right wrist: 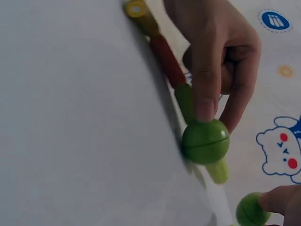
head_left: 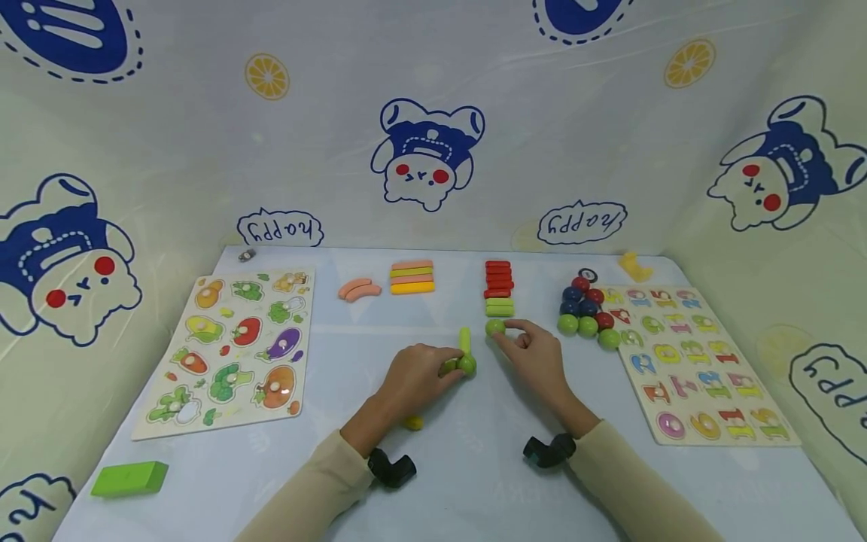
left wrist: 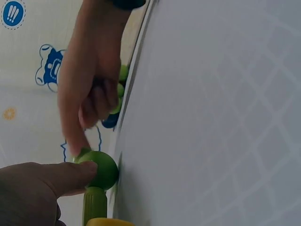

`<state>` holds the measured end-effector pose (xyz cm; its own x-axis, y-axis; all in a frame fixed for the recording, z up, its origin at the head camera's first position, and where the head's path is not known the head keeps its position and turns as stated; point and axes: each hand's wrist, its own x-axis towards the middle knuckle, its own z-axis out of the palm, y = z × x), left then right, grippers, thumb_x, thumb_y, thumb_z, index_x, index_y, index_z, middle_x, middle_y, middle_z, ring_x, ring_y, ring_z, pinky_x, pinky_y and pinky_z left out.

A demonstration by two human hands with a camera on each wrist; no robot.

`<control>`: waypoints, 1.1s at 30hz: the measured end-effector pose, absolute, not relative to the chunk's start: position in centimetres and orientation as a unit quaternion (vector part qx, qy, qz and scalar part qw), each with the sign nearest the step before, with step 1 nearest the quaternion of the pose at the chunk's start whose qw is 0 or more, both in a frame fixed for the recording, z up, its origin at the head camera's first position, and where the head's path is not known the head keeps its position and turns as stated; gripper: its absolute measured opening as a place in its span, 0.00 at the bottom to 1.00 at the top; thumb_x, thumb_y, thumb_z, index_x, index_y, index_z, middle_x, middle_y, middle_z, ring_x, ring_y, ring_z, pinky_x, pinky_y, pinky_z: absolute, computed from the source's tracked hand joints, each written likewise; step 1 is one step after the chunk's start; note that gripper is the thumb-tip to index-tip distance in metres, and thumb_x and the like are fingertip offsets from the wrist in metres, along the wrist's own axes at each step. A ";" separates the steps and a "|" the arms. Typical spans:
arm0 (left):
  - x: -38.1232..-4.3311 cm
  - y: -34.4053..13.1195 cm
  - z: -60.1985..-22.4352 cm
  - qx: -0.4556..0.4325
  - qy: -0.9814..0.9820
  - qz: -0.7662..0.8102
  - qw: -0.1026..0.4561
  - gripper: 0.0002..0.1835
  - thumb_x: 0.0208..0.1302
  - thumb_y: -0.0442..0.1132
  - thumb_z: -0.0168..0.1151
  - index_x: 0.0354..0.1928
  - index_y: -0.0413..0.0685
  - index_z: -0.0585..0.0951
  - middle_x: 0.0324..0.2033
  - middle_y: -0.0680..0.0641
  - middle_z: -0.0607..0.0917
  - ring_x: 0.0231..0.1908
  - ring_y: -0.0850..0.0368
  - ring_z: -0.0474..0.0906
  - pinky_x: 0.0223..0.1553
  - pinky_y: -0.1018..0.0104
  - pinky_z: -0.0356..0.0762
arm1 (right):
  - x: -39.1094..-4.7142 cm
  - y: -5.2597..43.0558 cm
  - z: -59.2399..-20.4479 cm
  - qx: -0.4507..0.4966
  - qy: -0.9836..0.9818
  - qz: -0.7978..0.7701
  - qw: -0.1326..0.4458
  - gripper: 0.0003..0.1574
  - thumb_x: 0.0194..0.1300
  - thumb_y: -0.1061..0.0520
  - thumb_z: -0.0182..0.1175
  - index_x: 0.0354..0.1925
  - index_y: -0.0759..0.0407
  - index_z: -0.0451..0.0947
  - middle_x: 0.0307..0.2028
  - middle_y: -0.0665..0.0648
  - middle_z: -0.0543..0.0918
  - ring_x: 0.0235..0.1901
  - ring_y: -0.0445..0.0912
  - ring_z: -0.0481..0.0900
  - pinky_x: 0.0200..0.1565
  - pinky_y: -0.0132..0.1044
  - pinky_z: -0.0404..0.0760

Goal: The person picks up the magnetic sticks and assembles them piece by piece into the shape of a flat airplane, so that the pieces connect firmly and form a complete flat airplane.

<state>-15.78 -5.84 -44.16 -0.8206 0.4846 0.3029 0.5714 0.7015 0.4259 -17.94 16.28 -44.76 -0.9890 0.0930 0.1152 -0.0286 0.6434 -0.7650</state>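
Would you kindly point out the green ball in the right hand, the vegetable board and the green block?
Green ball [head_left: 494, 327], head view: its uncovered side.
Vegetable board [head_left: 237, 416], head view: bare part near lower edge.
Green block [head_left: 129, 477], head view: its middle.

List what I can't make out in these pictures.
Head view: the green piece, partly covered by the left hand.
Head view: the yellow piece, partly hidden by the left arm.
Head view: the grey object, too small to identify.
Left wrist view: the yellow shape, cut off by the bottom edge.
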 end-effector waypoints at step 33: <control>-14.7 -12.4 -44.4 -0.183 -0.947 -0.252 0.081 0.15 0.57 0.58 0.62 0.40 0.60 0.87 0.08 0.62 0.65 0.13 0.66 0.60 0.17 0.69 0.55 | -15.3 14.1 -45.6 0.046 -0.914 0.403 -0.003 0.19 0.53 0.33 0.64 0.38 0.40 0.83 0.11 0.50 0.66 0.15 0.44 0.63 0.17 0.33 0.58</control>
